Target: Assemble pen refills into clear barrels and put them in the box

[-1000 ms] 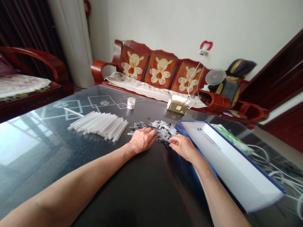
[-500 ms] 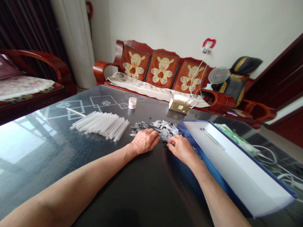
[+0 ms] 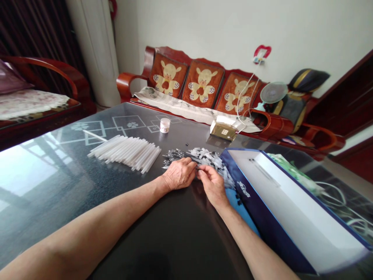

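My left hand (image 3: 180, 173) is closed at the near edge of a heap of pen parts, its fingers curled over what they hold. Facing it, my right hand (image 3: 212, 186) pinches thumb and forefinger together, fingertips almost touching the left ones. Whatever lies between the fingers is too small and covered to name. The heap has slim dark pieces with pointed tips (image 3: 173, 154) on the left and short whitish pieces (image 3: 209, 157) on the right. Farther left lies a row of translucent white tubes (image 3: 128, 149), one lying apart behind it. Small black pieces (image 3: 239, 200) rest on a blue surface beside my right wrist.
A long blue box (image 3: 291, 210) with a white inside stands open on the right, a few thin sticks in it. Beyond the heap are a small white cup (image 3: 164, 126) and a tissue pack (image 3: 223, 130). A green-white packet (image 3: 294, 171) and cables lie behind the box.
My right hand has moved left and up from beside the box to meet the left fingertips, uncovering the small black pieces. The left hand has barely moved. The view has shifted slightly.
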`<state>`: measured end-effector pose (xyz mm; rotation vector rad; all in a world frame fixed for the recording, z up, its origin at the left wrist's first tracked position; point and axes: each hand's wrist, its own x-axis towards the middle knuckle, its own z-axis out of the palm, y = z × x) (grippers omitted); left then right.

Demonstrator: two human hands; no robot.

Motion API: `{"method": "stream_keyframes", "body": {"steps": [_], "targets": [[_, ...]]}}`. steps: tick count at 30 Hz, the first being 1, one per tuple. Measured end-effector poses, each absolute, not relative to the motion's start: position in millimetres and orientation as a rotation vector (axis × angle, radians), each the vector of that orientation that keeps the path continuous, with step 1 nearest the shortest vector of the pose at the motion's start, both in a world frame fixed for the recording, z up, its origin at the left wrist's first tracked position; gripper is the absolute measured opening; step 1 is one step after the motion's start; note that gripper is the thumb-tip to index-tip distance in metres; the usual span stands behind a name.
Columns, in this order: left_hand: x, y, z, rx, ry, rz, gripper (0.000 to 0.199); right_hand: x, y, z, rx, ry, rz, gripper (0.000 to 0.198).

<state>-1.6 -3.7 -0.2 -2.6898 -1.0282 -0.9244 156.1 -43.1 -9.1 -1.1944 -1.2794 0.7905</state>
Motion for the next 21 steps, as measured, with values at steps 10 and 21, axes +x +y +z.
{"method": "stream_keyframes", "body": {"steps": [10,21], "targets": [[-5.4,0.2,-0.9,-2.571,-1.125,-1.12,0.022,149.9,-58.4,-4.5,-1.23,-1.559,0.719,0.022],[1.2,-10.1,3.3,-2.671,-0.952,-1.028,0.025,158.9,-42.7,-9.1,-1.114,-1.106,0.939,0.033]]}}
